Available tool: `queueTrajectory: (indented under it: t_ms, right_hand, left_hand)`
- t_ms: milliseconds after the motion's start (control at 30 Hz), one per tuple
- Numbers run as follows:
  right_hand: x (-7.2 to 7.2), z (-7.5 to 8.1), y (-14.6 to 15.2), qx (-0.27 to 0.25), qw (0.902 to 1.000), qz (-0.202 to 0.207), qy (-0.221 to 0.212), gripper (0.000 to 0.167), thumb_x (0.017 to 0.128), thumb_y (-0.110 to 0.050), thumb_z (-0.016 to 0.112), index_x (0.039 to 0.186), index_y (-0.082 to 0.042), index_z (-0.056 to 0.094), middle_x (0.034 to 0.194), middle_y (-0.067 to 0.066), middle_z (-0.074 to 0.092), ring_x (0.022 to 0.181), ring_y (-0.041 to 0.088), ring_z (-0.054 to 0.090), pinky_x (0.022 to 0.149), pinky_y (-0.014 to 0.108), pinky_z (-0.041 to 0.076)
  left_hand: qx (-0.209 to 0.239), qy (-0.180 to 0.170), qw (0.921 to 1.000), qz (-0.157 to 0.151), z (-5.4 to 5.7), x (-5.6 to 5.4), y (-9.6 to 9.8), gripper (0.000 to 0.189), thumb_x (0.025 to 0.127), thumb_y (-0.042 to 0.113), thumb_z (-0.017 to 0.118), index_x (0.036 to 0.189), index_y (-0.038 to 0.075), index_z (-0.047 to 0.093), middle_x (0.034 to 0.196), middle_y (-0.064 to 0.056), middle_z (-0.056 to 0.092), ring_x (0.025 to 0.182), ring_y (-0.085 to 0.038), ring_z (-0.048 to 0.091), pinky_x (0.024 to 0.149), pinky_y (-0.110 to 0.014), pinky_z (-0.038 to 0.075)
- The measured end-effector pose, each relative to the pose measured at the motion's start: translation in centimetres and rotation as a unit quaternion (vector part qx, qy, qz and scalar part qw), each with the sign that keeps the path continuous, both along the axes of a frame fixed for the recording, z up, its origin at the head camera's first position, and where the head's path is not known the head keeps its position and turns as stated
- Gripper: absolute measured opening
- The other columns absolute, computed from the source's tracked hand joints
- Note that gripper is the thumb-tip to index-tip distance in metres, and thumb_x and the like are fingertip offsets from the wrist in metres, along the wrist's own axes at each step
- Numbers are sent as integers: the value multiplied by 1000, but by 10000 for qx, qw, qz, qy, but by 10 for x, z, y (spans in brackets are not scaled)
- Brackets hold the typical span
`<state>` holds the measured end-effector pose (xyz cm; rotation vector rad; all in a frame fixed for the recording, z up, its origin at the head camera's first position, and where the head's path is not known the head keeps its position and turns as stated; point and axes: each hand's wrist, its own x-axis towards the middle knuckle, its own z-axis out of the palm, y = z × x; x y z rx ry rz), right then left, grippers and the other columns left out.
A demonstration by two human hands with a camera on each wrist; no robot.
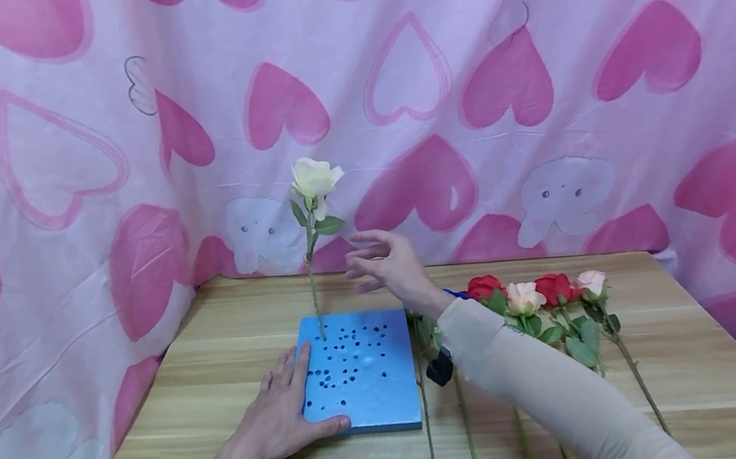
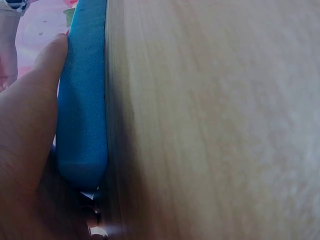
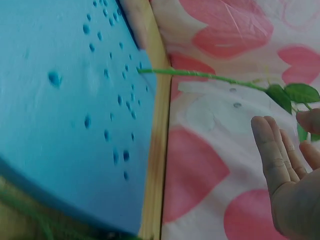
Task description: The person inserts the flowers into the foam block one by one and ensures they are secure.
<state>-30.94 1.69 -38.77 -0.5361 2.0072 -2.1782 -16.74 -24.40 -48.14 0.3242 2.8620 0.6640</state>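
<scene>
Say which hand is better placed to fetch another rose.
Probably the right hand: it looks empty and is nearer the loose roses, while the left hand rests against the blue block.

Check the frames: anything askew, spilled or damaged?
Yes, the blue block looks worn: its top is pocked with dozens of irregularly scattered holes, yet only one flower, the white rose, stands in it. Probably earlier use. The rose looks near upright; no spill visible.
</scene>
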Motion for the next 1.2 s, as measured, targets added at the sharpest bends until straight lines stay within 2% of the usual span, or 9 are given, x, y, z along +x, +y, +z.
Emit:
queueTrajectory:
  t_ms: [100,333,433,567,700,933,1067,1200]
  right_hand:
    - [-1,2,13,9,10000,-33,19,46,105,-6,78,149,-11,68,130,20,79,119,55,74,88,64,66]
    - [-1,6,47,135,9998,-120,87,46,106,-8,77,151,-14,67,132,21,78,111,40,82,82,55,69]
    - [0,8,63,223,9994,-234,128,48,106,-9,78,153,-14,66,133,20,78,112,44,80,81,54,70]
    - [2,10,84,319,9986,-389,189,50,107,-10,77,155,-14,64,136,21,76,116,48,78,83,55,69]
    - [4,14,106,346,9975,-565,246,51,107,-9,77,156,-13,63,140,22,74,112,42,81,85,57,68]
    - [6,19,144,188,9956,-891,224,53,106,-8,77,157,-10,61,141,23,74,108,35,83,81,51,69]
    - [9,19,164,135,9944,-1027,209,56,106,-7,77,159,-7,59,134,18,78,107,38,83,79,51,69]
    - [15,16,187,249,9939,-1067,133,60,106,-12,78,163,-11,56,134,11,79,110,38,82,83,53,68]
  left_hand:
    - [-4,47,10000,-9,-2,0,0,147,80,97,67,180,10,5,185,-26,11,171,-49,11,135,-71,12]
    - [-58,166,9998,-10,-7,2,-1,149,79,101,64,180,9,4,185,-26,11,171,-48,12,135,-71,13]
    - [-39,215,9998,-18,-7,2,-2,149,78,102,63,180,9,5,184,-26,12,170,-49,13,135,-72,14]
    - [-40,217,9998,-8,-7,4,-1,148,79,100,65,180,8,6,184,-27,14,170,-50,14,134,-73,14]
    - [-62,170,9998,-19,-6,5,-1,148,80,99,66,180,8,6,184,-28,14,170,-51,15,134,-74,14]
    - [-146,174,9997,-53,-2,2,-2,147,80,99,65,180,7,7,183,-29,16,168,-53,17,134,-74,14]
    - [-134,141,9998,-93,-1,0,0,147,81,98,66,179,6,6,183,-30,15,168,-54,16,133,-75,13]
    - [-154,148,9997,-105,-1,0,1,148,81,98,66,179,6,5,183,-30,15,169,-53,16,134,-74,13]
